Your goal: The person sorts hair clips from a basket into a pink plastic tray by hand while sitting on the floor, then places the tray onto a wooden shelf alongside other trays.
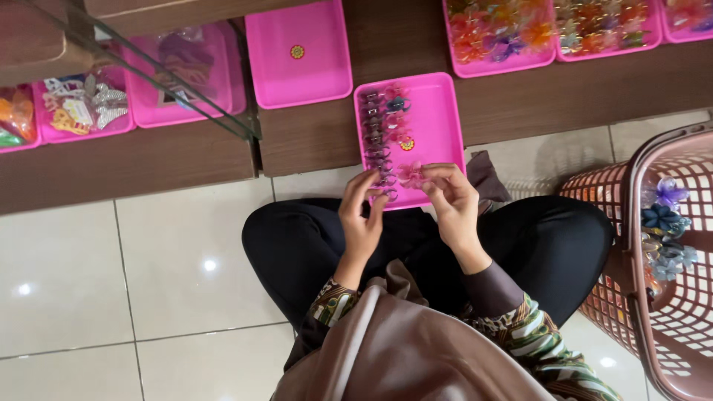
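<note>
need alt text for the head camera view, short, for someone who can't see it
A seated person's right hand holds a pink flower hair clip over a pink tray lined with clips, the left hand beside it. A pink basket stands at right.

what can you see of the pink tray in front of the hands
The pink tray is a shallow rectangle with a raised rim and rounded corners, plastic by the look of it. It lies flat on the brown shelf, its near end sticking out over the lap. A row of small hair clips runs down its left side, with a few more clips beside it; the right half is bare. A small round sticker sits near the middle. The left hand and right hand cover its near edge, the right holding a pink flower clip.
</note>
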